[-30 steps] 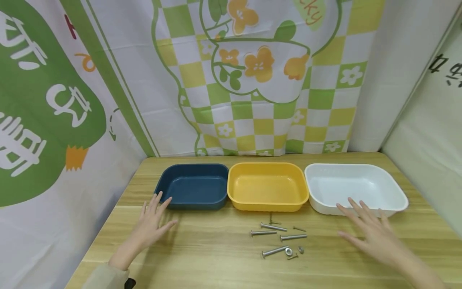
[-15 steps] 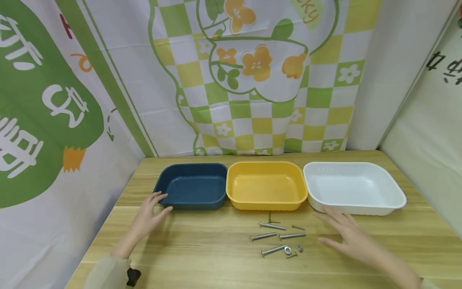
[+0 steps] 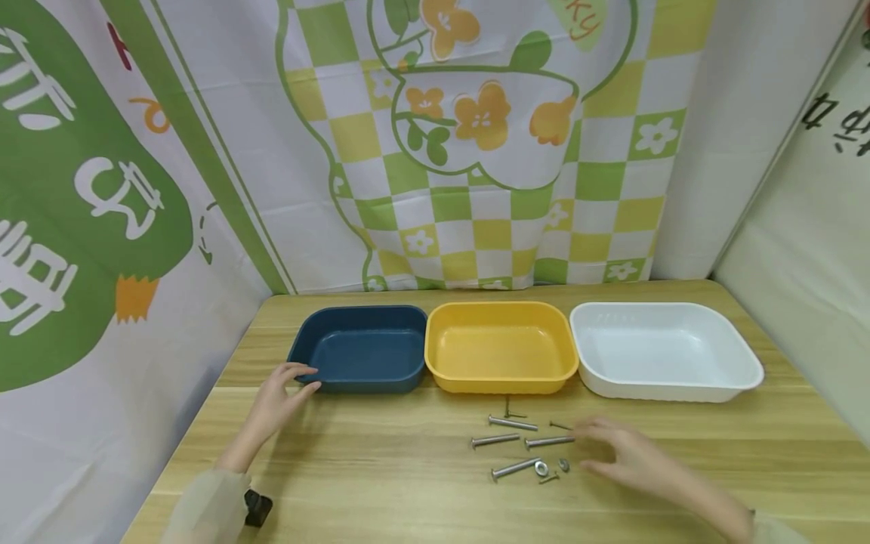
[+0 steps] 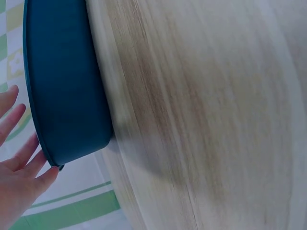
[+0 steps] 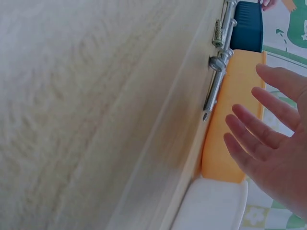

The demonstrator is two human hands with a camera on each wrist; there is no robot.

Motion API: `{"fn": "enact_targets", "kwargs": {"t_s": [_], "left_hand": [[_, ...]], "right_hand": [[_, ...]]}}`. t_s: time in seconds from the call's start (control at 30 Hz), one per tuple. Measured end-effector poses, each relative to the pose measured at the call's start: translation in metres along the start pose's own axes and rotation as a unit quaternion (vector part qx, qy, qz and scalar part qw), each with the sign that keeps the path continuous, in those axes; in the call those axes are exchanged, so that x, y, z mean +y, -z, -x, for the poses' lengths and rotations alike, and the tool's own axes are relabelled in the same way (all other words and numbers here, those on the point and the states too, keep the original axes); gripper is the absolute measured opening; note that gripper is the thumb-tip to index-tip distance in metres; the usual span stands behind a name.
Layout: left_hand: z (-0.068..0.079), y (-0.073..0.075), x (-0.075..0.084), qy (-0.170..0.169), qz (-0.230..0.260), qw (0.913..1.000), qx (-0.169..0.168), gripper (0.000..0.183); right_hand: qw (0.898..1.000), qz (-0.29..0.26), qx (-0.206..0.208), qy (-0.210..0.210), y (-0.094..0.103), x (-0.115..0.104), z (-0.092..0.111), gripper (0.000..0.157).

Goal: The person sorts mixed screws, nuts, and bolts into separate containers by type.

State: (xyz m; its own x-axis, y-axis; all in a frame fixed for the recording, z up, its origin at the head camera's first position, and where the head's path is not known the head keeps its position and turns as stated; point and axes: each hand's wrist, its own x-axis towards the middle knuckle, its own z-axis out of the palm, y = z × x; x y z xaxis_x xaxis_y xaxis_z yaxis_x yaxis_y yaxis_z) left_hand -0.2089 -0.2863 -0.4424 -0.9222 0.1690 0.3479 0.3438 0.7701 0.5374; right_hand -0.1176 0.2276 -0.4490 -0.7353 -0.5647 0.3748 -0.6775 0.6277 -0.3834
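My left hand [image 3: 275,404] is at the near left corner of a dark blue tray [image 3: 370,384]. Its fingertips reach over the rim, and the thumb [image 4: 47,178] lies against the outside of the corner. My right hand [image 3: 628,457] hovers beside the loose hardware, fingers apart and slightly bent, holding nothing in the right wrist view. Closest to its fingertips are a long bolt [image 3: 549,442], a small screw [image 3: 560,426] and a nut [image 3: 563,465]. Further left lie more bolts [image 3: 495,440], a second nut [image 3: 541,468] and another small screw [image 3: 549,478].
A yellow tray [image 3: 503,385] stands between the blue tray and a white tray [image 3: 666,391], all in a row at the back of the wooden table [image 3: 381,483]. Small screws [image 3: 508,412] lie just before the yellow tray. Printed curtains [image 3: 489,249] hang behind.
My right hand has come from the white tray's front edge leftward and nearer, to the bolts. The left hand's fingers have drawn in around the blue tray's corner.
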Motion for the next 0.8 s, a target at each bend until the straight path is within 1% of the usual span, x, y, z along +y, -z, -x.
{"fn": "enact_targets", "kwargs": {"t_s": [0.1, 0.2, 0.3, 0.4, 0.47, 0.57, 0.7, 0.8], "left_hand": [[-0.001, 0.0, -0.003, 0.008, 0.001, 1.0, -0.001, 0.023], [-0.002, -0.001, -0.005, 0.01, -0.002, 0.9999, -0.002, 0.02], [-0.002, -0.001, -0.005, 0.002, -0.005, 1.0, 0.003, 0.017], [-0.002, -0.002, -0.006, -0.007, -0.006, 0.9999, 0.012, 0.013], [-0.002, -0.002, -0.006, -0.014, -0.006, 0.9997, 0.018, 0.012], [-0.003, -0.002, -0.006, -0.016, -0.005, 0.9996, 0.021, 0.011], [-0.004, -0.002, -0.008, -0.011, -0.002, 0.9998, 0.018, 0.011], [-0.005, -0.003, -0.01, -0.008, -0.004, 0.9998, 0.017, 0.01]], "right_hand": [[0.999, -0.044, -0.03, -0.004, -0.004, 0.002, -0.001, 0.03], [0.994, -0.084, -0.065, -0.017, -0.007, 0.004, -0.004, 0.028], [0.988, -0.114, -0.096, -0.035, -0.01, 0.004, -0.007, 0.028], [0.983, -0.139, -0.114, -0.041, -0.014, 0.003, -0.009, 0.028], [0.981, -0.149, -0.119, -0.043, -0.016, 0.003, -0.01, 0.028], [0.981, -0.153, -0.117, -0.035, -0.018, 0.004, -0.01, 0.026], [0.981, -0.159, -0.111, -0.025, -0.02, 0.006, -0.01, 0.023], [0.98, -0.162, -0.116, -0.029, -0.021, 0.007, -0.011, 0.021]]}}
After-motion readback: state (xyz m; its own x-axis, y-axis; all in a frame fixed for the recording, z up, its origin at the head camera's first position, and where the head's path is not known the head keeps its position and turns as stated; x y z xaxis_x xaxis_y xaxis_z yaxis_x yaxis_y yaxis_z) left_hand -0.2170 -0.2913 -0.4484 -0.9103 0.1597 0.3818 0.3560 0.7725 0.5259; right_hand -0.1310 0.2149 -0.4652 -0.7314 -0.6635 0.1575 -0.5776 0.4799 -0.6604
